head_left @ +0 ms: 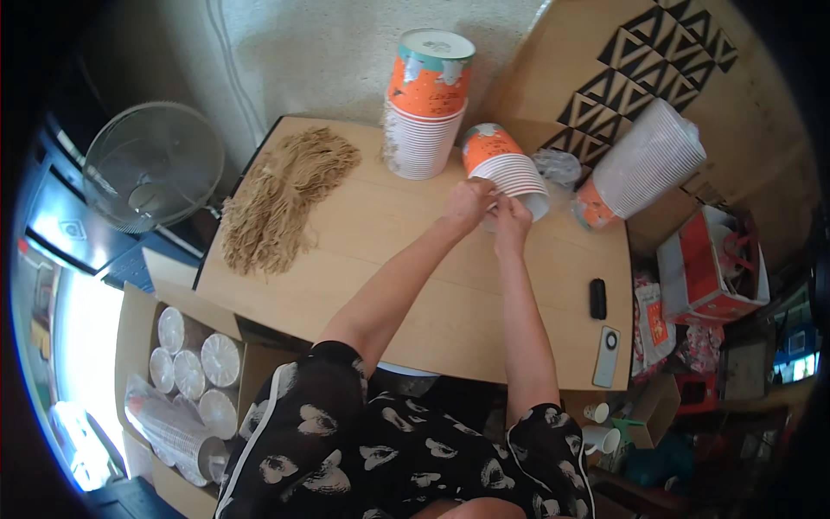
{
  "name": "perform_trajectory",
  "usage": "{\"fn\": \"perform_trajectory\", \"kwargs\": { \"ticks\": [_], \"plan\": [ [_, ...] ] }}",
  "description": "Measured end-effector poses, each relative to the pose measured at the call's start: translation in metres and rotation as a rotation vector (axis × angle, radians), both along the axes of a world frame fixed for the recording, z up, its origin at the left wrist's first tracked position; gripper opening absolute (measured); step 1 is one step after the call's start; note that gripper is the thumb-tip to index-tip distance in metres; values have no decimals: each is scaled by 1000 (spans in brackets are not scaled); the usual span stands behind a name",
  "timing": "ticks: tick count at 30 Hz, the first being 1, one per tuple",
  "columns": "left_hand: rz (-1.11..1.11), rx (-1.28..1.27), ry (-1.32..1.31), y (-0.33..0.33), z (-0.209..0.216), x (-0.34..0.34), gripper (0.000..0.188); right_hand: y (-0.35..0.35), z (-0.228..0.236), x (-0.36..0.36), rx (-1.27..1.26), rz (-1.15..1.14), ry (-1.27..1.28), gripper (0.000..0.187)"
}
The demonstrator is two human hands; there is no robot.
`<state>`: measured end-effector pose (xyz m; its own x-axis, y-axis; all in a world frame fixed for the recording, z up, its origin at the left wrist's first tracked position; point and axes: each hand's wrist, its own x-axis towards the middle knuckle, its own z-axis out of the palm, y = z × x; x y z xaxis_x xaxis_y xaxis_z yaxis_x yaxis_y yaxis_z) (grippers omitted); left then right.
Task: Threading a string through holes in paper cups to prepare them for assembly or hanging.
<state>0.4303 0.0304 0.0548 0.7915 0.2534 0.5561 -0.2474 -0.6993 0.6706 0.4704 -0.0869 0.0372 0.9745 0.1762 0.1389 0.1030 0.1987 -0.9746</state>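
Note:
A short stack of orange-and-white paper cups (512, 173) lies tilted on the table, its open mouth toward me. My left hand (468, 204) is closed, fingers pinched at the left of the stack's near rim. Right beside it my right hand (513, 218) is also pinched, at the lower edge of the mouth. What the fingertips hold is too small and hidden to tell. Behind stands a tall upside-down stack of paper cups (427, 134), orange and teal on top. A bundle of tan paper-like strands (285, 195) rests at the table's left.
On the wooden table (406, 294), a plastic-wrapped cup stack (647, 163) leans at the right, near crumpled clear plastic (558, 168). A black object (597, 298) and a grey remote (607, 355) lie near the right edge. A carton (138, 346) of wrapped cups and a fan (154, 166) are left.

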Motion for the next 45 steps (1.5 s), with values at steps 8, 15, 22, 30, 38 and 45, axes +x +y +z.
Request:
{"fn": "perform_trajectory", "kwargs": {
  "ticks": [8, 15, 22, 30, 38, 45],
  "plan": [
    [138, 123, 232, -29, 21, -5, 11, -38, -6, -14, -400, -276, -133, 19],
    [-12, -89, -16, 38, -33, -48, 19, -91, 25, -128, -807, -312, -397, 15],
    [482, -171, 122, 119, -70, -203, 15, -57, 54, -218, -840, -52, -990, 15],
    [794, 55, 297, 168, -88, -242, 24, -17, 50, -260, -769, 38, -988, 26],
    [621, 234, 346, 134, -93, -271, 13, -45, 50, -302, -433, 270, -950, 20],
    [-276, -98, 553, -20, -35, -362, 12, -39, 43, -308, -262, 558, -517, 26]
  ]
}}
